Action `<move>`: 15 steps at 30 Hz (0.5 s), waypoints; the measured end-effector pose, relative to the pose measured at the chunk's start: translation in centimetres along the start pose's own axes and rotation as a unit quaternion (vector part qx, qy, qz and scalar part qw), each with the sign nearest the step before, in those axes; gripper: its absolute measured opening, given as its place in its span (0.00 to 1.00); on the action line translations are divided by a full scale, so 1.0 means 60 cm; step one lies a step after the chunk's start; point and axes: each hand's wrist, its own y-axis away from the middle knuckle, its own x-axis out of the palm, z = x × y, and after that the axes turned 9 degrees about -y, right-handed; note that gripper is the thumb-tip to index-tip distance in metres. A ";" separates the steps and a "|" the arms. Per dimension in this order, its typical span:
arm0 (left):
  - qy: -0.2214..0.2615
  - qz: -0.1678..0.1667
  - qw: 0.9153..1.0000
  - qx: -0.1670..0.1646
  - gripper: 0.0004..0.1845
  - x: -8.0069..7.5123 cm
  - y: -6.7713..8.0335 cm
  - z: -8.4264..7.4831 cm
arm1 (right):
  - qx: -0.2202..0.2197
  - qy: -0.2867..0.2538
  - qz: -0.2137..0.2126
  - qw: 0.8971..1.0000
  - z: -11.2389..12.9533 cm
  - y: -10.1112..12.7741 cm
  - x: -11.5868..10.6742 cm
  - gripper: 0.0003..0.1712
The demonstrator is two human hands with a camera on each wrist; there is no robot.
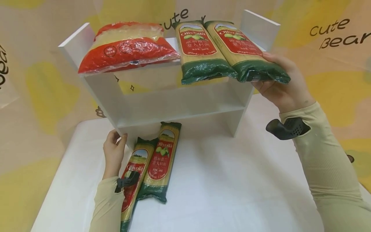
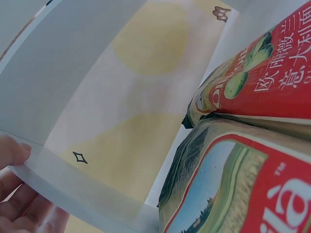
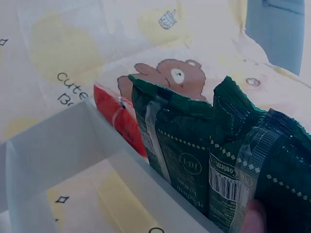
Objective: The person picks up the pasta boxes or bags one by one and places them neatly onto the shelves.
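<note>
Right hand (image 1: 282,88) grips the end of a spaghetti pack (image 1: 249,51) on the shelf (image 1: 162,96); left hand (image 1: 113,154) pinches, seemingly, the shelf's lower edge.

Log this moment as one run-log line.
left hand: grips shelf leg | right hand: holds spaghetti pack on top shelf | table: two packs

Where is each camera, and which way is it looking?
Head: high up, looking down at the white wooden shelf; both hands and sleeves show.
Left wrist: low by the left hand, facing the shelf's edge and two red-and-green spaghetti packets; fingers show.
Right wrist: under the right hand, facing green packet ends; one fingertip shows.
All three share the shelf.
</note>
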 end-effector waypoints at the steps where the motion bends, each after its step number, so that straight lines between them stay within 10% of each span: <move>1: -0.001 0.001 1.000 -0.002 0.19 0.000 0.000 0.000 | -0.001 0.000 -0.001 1.000 0.000 -0.002 0.000 0.17; 15: 0.012 0.001 1.000 -0.001 0.18 -0.002 -0.003 0.001 | 0.013 -0.038 -0.007 0.999 0.004 0.003 -0.019 0.16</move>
